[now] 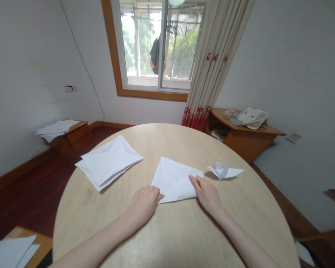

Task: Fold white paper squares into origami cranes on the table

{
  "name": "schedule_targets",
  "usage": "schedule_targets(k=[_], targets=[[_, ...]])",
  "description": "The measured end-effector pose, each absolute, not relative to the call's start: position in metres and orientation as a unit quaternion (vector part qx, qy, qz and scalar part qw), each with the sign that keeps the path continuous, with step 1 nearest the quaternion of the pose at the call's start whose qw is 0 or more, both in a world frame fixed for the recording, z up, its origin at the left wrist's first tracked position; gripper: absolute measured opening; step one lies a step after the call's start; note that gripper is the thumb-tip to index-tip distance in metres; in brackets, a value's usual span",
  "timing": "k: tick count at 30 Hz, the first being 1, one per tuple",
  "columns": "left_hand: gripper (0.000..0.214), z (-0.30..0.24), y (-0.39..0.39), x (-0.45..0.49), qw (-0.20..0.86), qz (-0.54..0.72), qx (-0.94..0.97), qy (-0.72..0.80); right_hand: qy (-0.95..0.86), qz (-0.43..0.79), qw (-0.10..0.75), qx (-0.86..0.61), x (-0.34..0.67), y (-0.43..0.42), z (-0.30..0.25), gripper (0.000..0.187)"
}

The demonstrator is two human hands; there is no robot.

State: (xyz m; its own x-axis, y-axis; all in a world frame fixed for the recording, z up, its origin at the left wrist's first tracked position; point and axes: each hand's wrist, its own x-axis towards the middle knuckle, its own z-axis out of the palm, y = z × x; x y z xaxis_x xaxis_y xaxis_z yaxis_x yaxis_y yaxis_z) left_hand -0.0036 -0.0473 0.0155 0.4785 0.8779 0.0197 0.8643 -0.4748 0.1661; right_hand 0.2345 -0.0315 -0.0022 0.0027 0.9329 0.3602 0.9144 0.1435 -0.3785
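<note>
A white sheet of paper with a folded edge lies in the middle of the round wooden table. My left hand grips its near left corner, the fingers curled and the thumb on top. At the paper's right edge, my right hand pinches it between thumb and fingers. Just beyond that hand, to the right, stands a folded paper crane with its wings spread. Over on the left lies a small stack of creased white paper.
A wooden cabinet with papers on top stands at the back left. At the back right, a corner desk carries a cloth bag beside the curtain. More paper lies on a low surface at the lower left.
</note>
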Motion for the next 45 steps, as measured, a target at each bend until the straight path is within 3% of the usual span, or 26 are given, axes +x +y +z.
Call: schedule_targets(k=[3,7,14,21,25,31,42,45], targets=[[0.027,0.015,-0.047,-0.004,0.069,0.056,0.86,0.503,-0.703,0.009,0.269,-0.658,0.236,-0.032,-0.002,0.063],[0.027,0.012,-0.048,-0.004,0.067,0.063,0.86,0.502,-0.692,-0.014,0.336,-0.639,0.234,-0.036,0.002,0.052],[0.024,0.014,-0.052,0.0,0.078,0.064,0.858,0.504,-0.721,-0.168,0.437,-0.511,0.218,-0.049,0.014,0.029],[0.021,0.012,-0.054,0.002,0.072,0.074,0.862,0.497,-0.781,-0.201,0.349,-0.477,0.2,-0.064,0.015,0.022],[0.023,0.011,-0.055,0.003,0.068,0.074,0.868,0.486,-0.783,-0.188,0.342,-0.484,0.197,-0.062,0.007,0.017],[0.024,0.013,-0.06,0.002,0.081,0.123,0.897,0.417,-0.776,-0.181,0.328,-0.508,0.199,-0.06,0.004,0.02],[0.002,0.017,-0.06,-0.003,0.139,0.186,0.897,0.376,-0.788,-0.122,0.324,-0.51,0.201,-0.052,-0.004,0.056],[0.012,0.018,-0.059,-0.005,0.156,0.182,0.896,0.374,-0.798,-0.095,0.32,-0.501,0.204,-0.05,-0.006,0.06]])
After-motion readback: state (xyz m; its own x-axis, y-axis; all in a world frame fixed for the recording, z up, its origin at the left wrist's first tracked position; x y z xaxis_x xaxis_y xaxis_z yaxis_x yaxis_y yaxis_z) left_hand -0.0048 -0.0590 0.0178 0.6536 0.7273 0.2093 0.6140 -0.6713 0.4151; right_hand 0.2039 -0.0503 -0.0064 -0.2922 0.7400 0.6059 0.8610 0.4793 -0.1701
